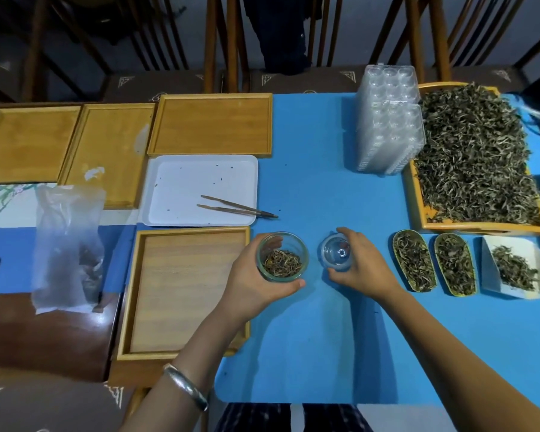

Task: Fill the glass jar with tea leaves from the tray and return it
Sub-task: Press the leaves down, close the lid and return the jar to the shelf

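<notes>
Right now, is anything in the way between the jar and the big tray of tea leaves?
Yes. The glass lid under the right hand sits just right of the glass jar; beyond it, bare blue mat reaches the tray.

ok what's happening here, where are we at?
A person is packing tea at a blue table. The left hand grips a glass jar holding a thin layer of tea leaves, far from full. The right hand holds its clear lid, off the jar, just beside it. The big tray of tea leaves sits far right, untouched right now.
</notes>
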{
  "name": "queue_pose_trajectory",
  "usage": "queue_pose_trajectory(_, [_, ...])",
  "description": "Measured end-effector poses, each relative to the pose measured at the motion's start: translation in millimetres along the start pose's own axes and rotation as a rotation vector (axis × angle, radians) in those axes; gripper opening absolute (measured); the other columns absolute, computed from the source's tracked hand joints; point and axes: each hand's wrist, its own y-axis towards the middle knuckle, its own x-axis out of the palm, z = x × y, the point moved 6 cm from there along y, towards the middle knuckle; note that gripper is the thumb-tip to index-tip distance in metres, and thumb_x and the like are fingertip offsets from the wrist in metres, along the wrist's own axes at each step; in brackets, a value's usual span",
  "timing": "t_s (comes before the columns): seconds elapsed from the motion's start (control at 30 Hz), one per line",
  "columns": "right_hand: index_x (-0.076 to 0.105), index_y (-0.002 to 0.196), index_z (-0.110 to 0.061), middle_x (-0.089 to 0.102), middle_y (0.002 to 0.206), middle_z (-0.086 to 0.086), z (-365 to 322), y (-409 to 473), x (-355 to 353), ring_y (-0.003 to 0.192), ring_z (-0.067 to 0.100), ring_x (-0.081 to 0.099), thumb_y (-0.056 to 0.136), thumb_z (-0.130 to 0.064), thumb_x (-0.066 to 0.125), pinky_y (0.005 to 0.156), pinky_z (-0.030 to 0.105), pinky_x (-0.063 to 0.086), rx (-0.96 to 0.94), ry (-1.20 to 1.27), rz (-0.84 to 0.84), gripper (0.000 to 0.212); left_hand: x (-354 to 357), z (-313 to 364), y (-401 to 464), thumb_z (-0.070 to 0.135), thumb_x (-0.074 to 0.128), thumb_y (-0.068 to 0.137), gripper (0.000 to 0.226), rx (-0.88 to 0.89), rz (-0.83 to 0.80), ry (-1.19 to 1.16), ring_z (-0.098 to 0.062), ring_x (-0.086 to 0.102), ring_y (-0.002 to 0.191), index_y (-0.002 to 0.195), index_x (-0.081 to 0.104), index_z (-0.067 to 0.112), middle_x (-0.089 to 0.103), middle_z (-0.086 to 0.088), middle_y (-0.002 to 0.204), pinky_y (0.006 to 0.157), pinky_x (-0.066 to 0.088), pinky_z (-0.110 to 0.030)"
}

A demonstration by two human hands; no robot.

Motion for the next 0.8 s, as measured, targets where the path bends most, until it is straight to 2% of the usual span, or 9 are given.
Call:
queue_pose_trajectory(0.1, [0.048,0.122,-0.025,0.061,0.108,-0.008,-3.3,-6.7,-7.1,0.097,0.007,0.059,0.062,-0.033,0.079,0.080,0.021,0.043,0.114,0.170,0.103,0.068,0.4,0.3,-1.2,0.034,0.093,0.050,0.071,0.024,-0.011,0.017,-0.006,0.067,0.108,0.113,0.061,0.033,0.070,0.014,0.110,0.092,0.057,-0.035])
queue_pose_trajectory(0.17, [0.052,0.114,-0.027,0.064,0.102,-0.011,-9.7,-14.5,-14.6,0.089,0.002,0.063,0.062,-0.023,0.083,0.075,0.018,0.047,0.155,0.388,0.162,0.060,1.2,3.7,-2.2,0.039,0.091,0.048,0.069,0.039,-0.024,0.039,0.004,0.065,0.106,0.110,0.060,0.037,0.068,0.024,0.109,0.087,0.052,-0.017])
queue_pose_trajectory(0.23, [0.053,0.113,-0.023,0.065,0.102,-0.005,-21.2,-22.0,-25.2,0.089,0.003,0.064,0.062,-0.015,0.084,0.075,0.017,0.049,0.136,0.592,0.181,0.061,1.7,6.7,-2.1,0.040,0.091,0.049,0.069,0.055,-0.040,0.072,0.006,0.065,0.105,0.110,0.060,0.038,0.068,0.025,0.109,0.085,0.051,-0.014])
queue_pose_trajectory(0.3, [0.053,0.116,-0.020,0.065,0.103,-0.004,-37.6,-29.1,-42.3,0.091,0.007,0.065,0.061,-0.015,0.084,0.077,0.016,0.050,0.074,0.686,0.168,0.063,2.1,10.4,-1.2,0.038,0.092,0.050,0.071,0.075,-0.051,0.108,0.003,0.065,0.104,0.113,0.061,0.034,0.070,0.018,0.109,0.087,0.053,-0.020])
queue_pose_trajectory(0.4, [0.054,0.120,-0.025,0.065,0.108,-0.012,-66.5,-37.3,-68.6,0.100,0.007,0.064,0.060,-0.022,0.090,0.081,0.014,0.048,-0.018,0.643,0.077,0.069,3.8,21.9,-0.8,0.035,0.093,0.052,0.070,0.112,-0.075,0.129,0.001,0.065,0.105,0.114,0.061,0.032,0.069,0.013,0.111,0.090,0.054,-0.026])
queue_pose_trajectory(0.5, [0.050,0.126,-0.036,0.063,0.113,-0.017,-93.5,-43.1,-92.1,0.105,0.002,0.060,0.055,-0.039,0.091,0.086,0.010,0.045,-0.070,0.515,0.033,0.082,7.1,36.8,-2.4,0.033,0.093,0.052,0.071,0.140,-0.109,0.121,-0.001,0.065,0.108,0.116,0.062,0.031,0.070,0.012,0.113,0.095,0.053,-0.027])
queue_pose_trajectory(0.6, [0.050,0.118,-0.038,0.061,0.108,-0.018,-119.1,-44.6,-111.3,0.092,0.004,0.062,0.050,-0.047,0.090,0.076,0.014,0.049,-0.128,0.435,0.005,0.080,8.1,50.7,-5.2,0.028,0.094,0.052,0.070,0.168,-0.121,0.106,-0.001,0.066,0.107,0.114,0.062,0.031,0.070,0.013,0.111,0.094,0.052,-0.024])
queue_pose_trajectory(0.7, [0.051,0.114,-0.037,0.058,0.100,-0.017,-141.8,-46.9,-124.8,0.071,0.007,0.053,0.047,-0.058,0.087,0.065,0.017,0.045,-0.188,0.256,0.010,0.078,9.9,61.2,-7.9,0.028,0.093,0.052,0.066,0.179,-0.144,0.118,-0.001,0.066,0.105,0.110,0.063,0.034,0.069,0.014,0.109,0.089,0.054,-0.025])
queue_pose_trajectory(0.8, [0.055,0.114,-0.035,0.057,0.101,-0.011,-161.1,-51.2,-135.6,0.084,0.008,0.055,0.050,-0.066,0.079,0.075,0.020,0.045,-0.269,0.172,0.092,0.075,14.3,68.0,-10.5,0.035,0.088,0.049,0.065,0.173,-0.175,0.138,-0.001,0.068,0.096,0.108,0.062,0.036,0.069,0.015,0.107,0.080,0.053,-0.022])
